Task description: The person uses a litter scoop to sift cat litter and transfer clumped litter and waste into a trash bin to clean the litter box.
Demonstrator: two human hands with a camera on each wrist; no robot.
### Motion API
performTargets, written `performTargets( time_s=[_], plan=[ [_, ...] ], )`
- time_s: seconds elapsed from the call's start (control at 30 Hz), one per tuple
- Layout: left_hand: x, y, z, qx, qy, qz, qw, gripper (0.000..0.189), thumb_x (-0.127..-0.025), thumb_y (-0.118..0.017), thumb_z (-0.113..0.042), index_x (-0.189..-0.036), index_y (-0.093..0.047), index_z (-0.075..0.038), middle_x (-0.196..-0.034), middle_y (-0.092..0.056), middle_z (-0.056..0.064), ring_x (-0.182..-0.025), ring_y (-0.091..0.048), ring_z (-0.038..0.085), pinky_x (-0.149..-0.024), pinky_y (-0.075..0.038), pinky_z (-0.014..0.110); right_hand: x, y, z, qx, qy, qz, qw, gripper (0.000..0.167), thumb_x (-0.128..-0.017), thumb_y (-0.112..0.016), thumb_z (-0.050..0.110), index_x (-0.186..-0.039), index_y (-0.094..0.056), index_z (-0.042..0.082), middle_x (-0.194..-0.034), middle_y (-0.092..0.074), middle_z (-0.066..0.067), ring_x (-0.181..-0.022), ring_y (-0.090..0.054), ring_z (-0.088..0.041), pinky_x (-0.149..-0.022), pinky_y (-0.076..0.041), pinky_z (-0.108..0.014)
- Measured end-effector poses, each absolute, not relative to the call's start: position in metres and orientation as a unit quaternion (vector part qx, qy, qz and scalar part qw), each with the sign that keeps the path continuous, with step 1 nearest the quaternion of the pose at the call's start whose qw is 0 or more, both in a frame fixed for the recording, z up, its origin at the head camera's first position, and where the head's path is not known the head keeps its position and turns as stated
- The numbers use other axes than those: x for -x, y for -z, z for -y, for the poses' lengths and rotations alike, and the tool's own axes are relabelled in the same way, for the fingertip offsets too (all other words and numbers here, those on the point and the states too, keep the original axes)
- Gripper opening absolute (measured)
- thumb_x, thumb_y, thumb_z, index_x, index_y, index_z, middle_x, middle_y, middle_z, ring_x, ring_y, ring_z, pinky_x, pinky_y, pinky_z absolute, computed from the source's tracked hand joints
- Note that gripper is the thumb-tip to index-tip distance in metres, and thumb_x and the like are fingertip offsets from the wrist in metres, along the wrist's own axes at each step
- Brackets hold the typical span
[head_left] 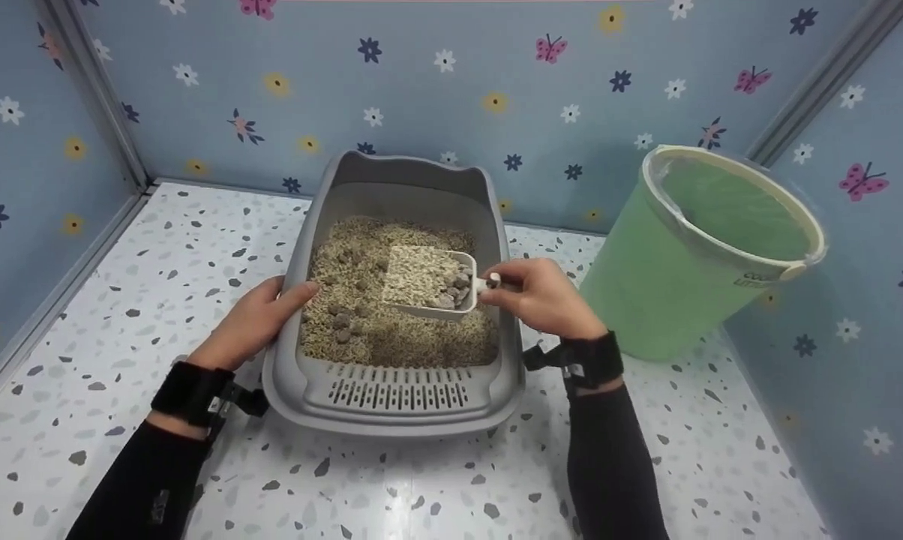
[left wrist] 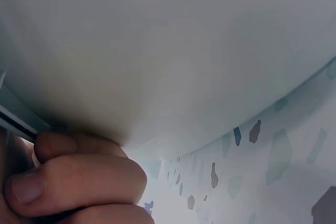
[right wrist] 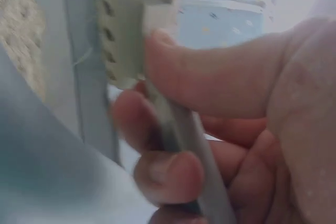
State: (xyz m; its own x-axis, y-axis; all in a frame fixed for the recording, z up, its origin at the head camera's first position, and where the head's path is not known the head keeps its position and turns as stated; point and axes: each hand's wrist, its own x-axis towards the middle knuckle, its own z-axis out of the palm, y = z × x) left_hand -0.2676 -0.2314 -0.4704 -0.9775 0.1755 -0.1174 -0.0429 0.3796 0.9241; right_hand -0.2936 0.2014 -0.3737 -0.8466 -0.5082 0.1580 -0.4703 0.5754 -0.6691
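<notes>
We've got the scoop [head_left: 451, 313] just inward of the right fingers [right wrist: 168, 177], over the tray [head_left: 399, 420] they reach across. Thumb and curled fingers are clamped on its handle [right wrist: 207, 166]. Whether its underside clears the litter [head_left: 414, 341] we can't tell. The left fingers [left wrist: 79, 182] are clamped on the tray's near-hand rim, thumb over, the others hooked beneath.

Handling: scoop looks like thin, stiff plastic – light by itself, but prob. nose-heavy w/ this load. Grains should slide easily, esp. off the edge farthest from the right fingers; the grey lumps [head_left: 455, 291] sit nearest them, by the back wall. Handle looks slim and smooth, so we'd expect it to twist; best hold is close to the neck, thumb along the top. Tray seems stiff too, prob. weighty w/ litter, so a rim grip suits it.

Head view alone shows the load, plus the bin [head_left: 631, 292] outward of the right fingers. Right wrist adds slots along the scoop's edge and the finger wrap. Left wrist gives the fingertips under the rim – head shows mainly the thumb there.
</notes>
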Motion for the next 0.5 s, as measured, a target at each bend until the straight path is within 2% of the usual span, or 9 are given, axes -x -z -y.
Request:
performTargets(
  time_s=[0.07,0.23,0.4,0.5],
  plan=[
    [0.266,0.471,0.232,-0.036,-0.56,-0.822,0.099,0.096,-0.111,-0.054,-0.068,-0.172,-0.029,0.002,-0.138,-0.064,0.029,-0.111,-0.075,0.037,-0.09,-0.064,0.036,0.296,0.375,-0.199,0.287,0.373,-0.882,0.037,0.019,-0.101,-0.085,0.02,-0.117,-0.085,0.01,-0.093,-0.077,0.0,-0.076,-0.064,-0.017,-0.07,-0.056,-0.03],
    [0.266,0.472,0.23,-0.041,-0.567,-0.816,0.104,0.097,-0.111,-0.055,-0.069,-0.172,-0.029,0.003,-0.138,-0.063,0.029,-0.112,-0.074,0.036,-0.09,-0.064,0.036,0.291,0.372,-0.207,0.265,0.384,-0.883,0.046,0.019,-0.098,-0.085,0.009,-0.117,-0.085,0.006,-0.096,-0.079,-0.003,-0.078,-0.066,-0.019,-0.071,-0.057,-0.029],
    [0.264,0.47,0.231,-0.032,-0.568,-0.816,0.102,0.097,-0.111,-0.055,-0.069,-0.172,-0.029,0.003,-0.135,-0.063,0.028,-0.109,-0.073,0.036,-0.089,-0.065,0.037,0.295,0.373,-0.194,0.285,0.382,-0.877,0.052,0.024,-0.101,-0.085,0.017,-0.123,-0.084,0.007,-0.105,-0.081,-0.005,-0.085,-0.07,-0.019,-0.078,-0.06,-0.032],
    [0.265,0.471,0.231,-0.036,-0.57,-0.814,0.105,0.099,-0.11,-0.055,-0.07,-0.173,-0.028,0.002,-0.136,-0.062,0.028,-0.111,-0.073,0.036,-0.09,-0.064,0.036,0.294,0.372,-0.198,0.27,0.38,-0.883,0.053,0.021,-0.1,-0.085,0.014,-0.12,-0.084,0.007,-0.101,-0.08,-0.004,-0.081,-0.068,-0.019,-0.074,-0.058,-0.031]
  ],
)
